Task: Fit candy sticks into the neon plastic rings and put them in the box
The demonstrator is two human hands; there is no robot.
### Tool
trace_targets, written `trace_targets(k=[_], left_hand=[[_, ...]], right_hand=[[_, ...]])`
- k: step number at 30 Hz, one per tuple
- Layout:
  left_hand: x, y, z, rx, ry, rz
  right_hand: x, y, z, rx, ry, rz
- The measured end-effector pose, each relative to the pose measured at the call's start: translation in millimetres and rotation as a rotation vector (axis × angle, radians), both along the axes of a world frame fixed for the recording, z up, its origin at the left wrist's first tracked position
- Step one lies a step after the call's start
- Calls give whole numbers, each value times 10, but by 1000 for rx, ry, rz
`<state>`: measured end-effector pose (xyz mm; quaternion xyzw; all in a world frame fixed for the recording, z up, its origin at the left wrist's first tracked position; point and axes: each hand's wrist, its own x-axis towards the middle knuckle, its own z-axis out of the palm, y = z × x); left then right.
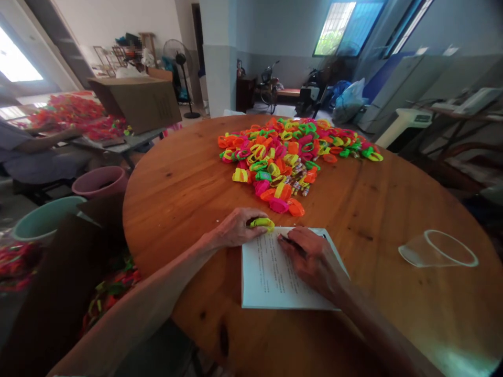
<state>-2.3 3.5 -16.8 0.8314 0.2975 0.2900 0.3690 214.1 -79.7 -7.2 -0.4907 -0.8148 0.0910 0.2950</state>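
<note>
The person's left hand [241, 226] pinches a bright yellow-green, loop-shaped plastic band [262, 224] between thumb and fingers, just above the upper left edge of a white, rectangular stack of printed paper [271, 272]. The right hand [310, 254] lies over the paper's right half, its fingers curled together around a slim, dark object [293, 243] whose exact kind cannot be told. Rows of small black characters cover the top sheet, running along its height; they are too small and blurred to read.

The paper lies on a round, varnished brown wooden table [176, 178]. Beyond the hands spreads a heap of orange, pink, yellow and green plastic bands [275, 141], with small, multicoloured patterned sticks [301, 178] at its near side. To the right, a clear plastic cup [436, 248] lies on its side. On a brown cardboard carton [135, 99] at the back left, faint dark printing is illegible.
</note>
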Motion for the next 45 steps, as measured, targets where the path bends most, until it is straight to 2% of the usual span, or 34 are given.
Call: trace_targets(k=[3,9,16,24,29,33,39,42,45], left_hand=[[3,-2,13,14,-9,-4],[1,-18,63,57,13,-25],[-1,-9,65,74,14,-19],[4,-27,96,67,-16,-5],[3,-17,88,67,-1,-20],[-4,6,77,86,14,-30],[-5,-10,73,103,59,-17],[-17,-7,81,96,72,10],[-134,-7,205,92,74,128]], right_hand=[[-28,34,-35,2,39,-5],[-55,90,0,-15,57,-9],[-53,105,-60,55,12,7],[-21,73,-85,139,-306,57],[-68,85,9,204,-527,95],[-117,97,64,171,-642,112],[-169,41,81,126,-576,81],[-86,110,101,62,-376,87],[181,369,103,65,-157,-77]])
